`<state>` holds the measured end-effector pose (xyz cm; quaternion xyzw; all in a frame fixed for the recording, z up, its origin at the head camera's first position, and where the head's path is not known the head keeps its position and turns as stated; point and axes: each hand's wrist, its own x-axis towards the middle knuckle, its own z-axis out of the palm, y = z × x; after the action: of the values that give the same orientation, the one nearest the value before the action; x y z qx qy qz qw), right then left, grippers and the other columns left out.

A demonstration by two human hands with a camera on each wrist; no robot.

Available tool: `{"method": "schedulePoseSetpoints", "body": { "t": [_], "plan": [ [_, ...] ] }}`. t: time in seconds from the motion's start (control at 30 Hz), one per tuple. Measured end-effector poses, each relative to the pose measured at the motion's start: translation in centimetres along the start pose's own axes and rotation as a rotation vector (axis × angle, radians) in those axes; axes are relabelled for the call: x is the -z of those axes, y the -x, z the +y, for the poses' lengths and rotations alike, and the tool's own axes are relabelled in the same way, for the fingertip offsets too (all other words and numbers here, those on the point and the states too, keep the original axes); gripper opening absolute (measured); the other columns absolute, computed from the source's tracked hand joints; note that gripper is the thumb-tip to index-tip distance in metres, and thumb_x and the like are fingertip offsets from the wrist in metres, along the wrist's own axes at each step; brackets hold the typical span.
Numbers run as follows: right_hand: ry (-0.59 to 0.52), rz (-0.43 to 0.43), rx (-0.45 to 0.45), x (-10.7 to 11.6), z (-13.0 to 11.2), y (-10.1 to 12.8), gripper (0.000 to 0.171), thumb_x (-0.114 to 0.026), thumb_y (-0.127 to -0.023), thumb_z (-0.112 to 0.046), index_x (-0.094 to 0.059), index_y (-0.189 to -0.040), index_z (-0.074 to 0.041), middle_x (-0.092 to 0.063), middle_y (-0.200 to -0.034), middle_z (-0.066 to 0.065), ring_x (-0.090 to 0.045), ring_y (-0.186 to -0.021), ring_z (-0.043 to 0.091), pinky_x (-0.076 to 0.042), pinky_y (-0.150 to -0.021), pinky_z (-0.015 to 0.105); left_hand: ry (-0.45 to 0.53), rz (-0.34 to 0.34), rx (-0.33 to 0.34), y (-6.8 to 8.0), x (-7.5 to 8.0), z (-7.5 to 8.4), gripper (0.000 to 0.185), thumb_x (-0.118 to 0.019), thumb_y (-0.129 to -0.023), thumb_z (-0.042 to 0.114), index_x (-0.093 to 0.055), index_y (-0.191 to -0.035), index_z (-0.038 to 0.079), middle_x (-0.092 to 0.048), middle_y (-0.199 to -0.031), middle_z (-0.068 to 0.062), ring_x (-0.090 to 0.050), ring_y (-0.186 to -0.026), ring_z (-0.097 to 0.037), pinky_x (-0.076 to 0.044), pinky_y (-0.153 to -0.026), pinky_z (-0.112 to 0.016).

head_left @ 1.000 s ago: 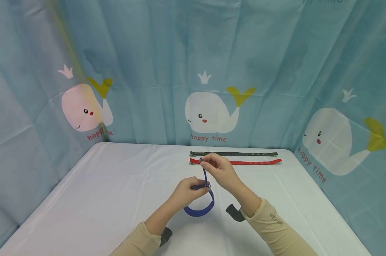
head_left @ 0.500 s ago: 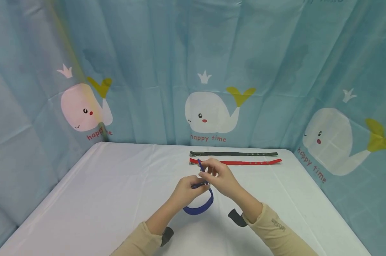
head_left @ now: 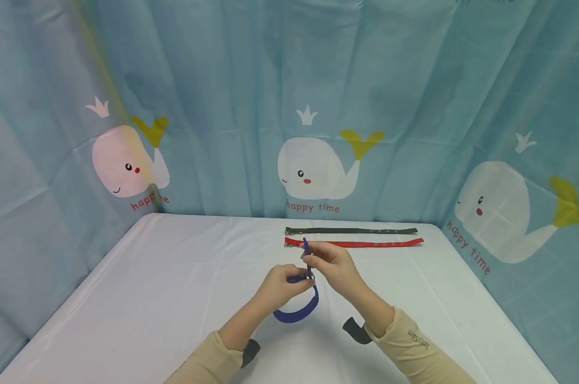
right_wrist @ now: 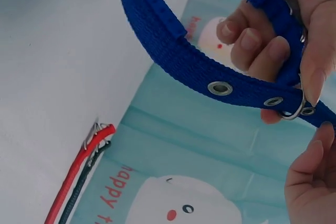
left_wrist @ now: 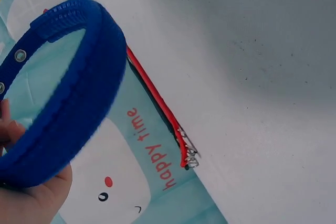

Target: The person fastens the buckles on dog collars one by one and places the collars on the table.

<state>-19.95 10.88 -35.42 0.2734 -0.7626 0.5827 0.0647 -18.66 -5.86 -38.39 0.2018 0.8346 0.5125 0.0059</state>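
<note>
A blue pet collar (head_left: 296,316) with metal eyelets (right_wrist: 220,88) hangs in a loop above the table. My left hand (head_left: 285,288) pinches it at the metal buckle (right_wrist: 300,109), thumb on one side and fingers on the other. The strap's end passes through the buckle and points up in the head view. My right hand (head_left: 336,266) pinches that end between thumb and fingers. In the left wrist view the padded band (left_wrist: 79,103) covers much of my left hand (left_wrist: 44,198). At the right edge of the right wrist view, my right hand (right_wrist: 310,174) is partly cut off.
A red collar (head_left: 380,245) and a dark green collar (head_left: 351,231) lie stretched out side by side near the back edge of the white table (head_left: 174,288). Behind it hangs a blue curtain (head_left: 222,106) with whale prints.
My right hand has lowered slightly along the strap's end and gripped it afresh, after its fingers loosened half a second ago. My left hand has stayed nearly still at the buckle.
</note>
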Motion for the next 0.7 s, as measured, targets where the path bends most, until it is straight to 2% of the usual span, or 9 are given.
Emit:
{"method": "schedulePoseSetpoints", "body": {
  "t": [0.17,0.37,0.57,0.7],
  "plan": [
    [-0.044,0.023,-0.012,0.1,-0.1,-0.1,0.025,-0.066,-0.089,0.002,-0.063,-0.114,0.007,-0.068,-0.097,0.019,-0.066,-0.089,0.018,-0.054,-0.080,0.028,0.049,-0.025,0.055,0.3,0.5,-0.1,0.031,-0.070,-0.090,0.023,-0.071,-0.112,0.002,-0.070,-0.108,-0.012,-0.065,-0.102,-0.033,-0.053,-0.085,-0.048],
    [-0.055,0.112,0.000,0.6,-0.4,0.0,0.018,-0.069,-0.087,0.003,-0.064,-0.104,0.007,-0.067,-0.096,0.018,-0.066,-0.087,0.015,-0.054,-0.079,0.025,0.097,0.067,0.152,0.8,0.9,-0.4,0.035,-0.071,-0.090,0.026,-0.066,-0.118,0.005,-0.067,-0.113,-0.011,-0.061,-0.107,-0.032,-0.051,-0.090,-0.048],
    [-0.065,0.098,0.060,0.7,-0.1,0.0,0.019,-0.067,-0.085,0.010,-0.066,-0.104,0.010,-0.067,-0.095,0.024,-0.065,-0.086,0.008,-0.054,-0.080,0.025,0.134,0.133,0.239,1.1,1.1,-0.5,0.038,-0.073,-0.088,0.028,-0.066,-0.118,0.006,-0.067,-0.112,-0.010,-0.060,-0.109,-0.031,-0.048,-0.093,-0.052],
    [0.000,0.100,0.132,0.8,0.1,0.1,0.019,-0.069,-0.083,0.010,-0.067,-0.102,0.009,-0.068,-0.092,0.022,-0.064,-0.081,0.007,-0.054,-0.076,0.023,0.153,0.144,0.263,1.2,1.2,-0.5,0.038,-0.074,-0.087,0.027,-0.066,-0.118,0.006,-0.068,-0.110,-0.009,-0.061,-0.106,-0.029,-0.048,-0.092,-0.052]
  ]
}}
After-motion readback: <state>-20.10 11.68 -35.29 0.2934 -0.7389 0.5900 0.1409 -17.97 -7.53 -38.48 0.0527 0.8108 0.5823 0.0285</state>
